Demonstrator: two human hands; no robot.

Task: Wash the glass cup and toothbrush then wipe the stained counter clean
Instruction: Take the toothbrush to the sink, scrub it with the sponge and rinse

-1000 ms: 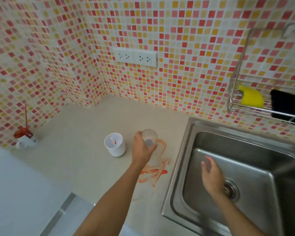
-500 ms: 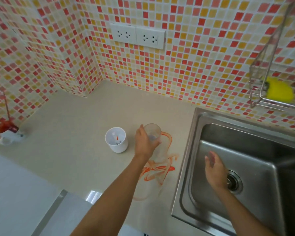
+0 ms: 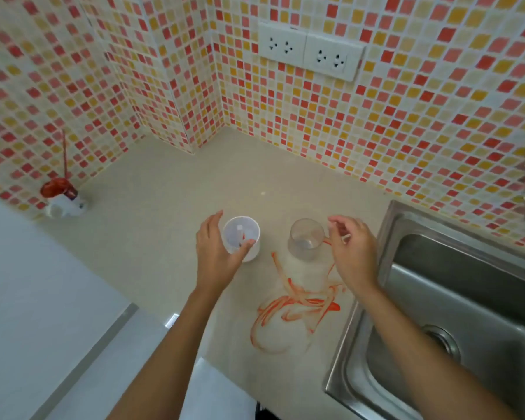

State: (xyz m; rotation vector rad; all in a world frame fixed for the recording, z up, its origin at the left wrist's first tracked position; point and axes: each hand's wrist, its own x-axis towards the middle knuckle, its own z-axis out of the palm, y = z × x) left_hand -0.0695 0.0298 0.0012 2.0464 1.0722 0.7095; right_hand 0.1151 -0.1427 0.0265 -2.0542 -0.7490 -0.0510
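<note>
Glass cup (image 3: 306, 239): upright on the counter (image 3: 164, 207) near the sink-side edge, beside the red stain (image 3: 294, 310); rigid, fragile, likely slick when wet; best gripped round its wall. Right hand (image 3: 350, 253) open beside it; left hand (image 3: 217, 253) loosely cupping the white cup (image 3: 241, 237), grip not closed.

The walls (image 3: 406, 122) are clad in small mosaic tiles in red, pink, orange and cream, meeting at an inside corner with a projecting tiled column. Two white double socket plates (image 3: 311, 51) are mounted side by side on the rear wall. Lighting is even and diffuse.
</note>
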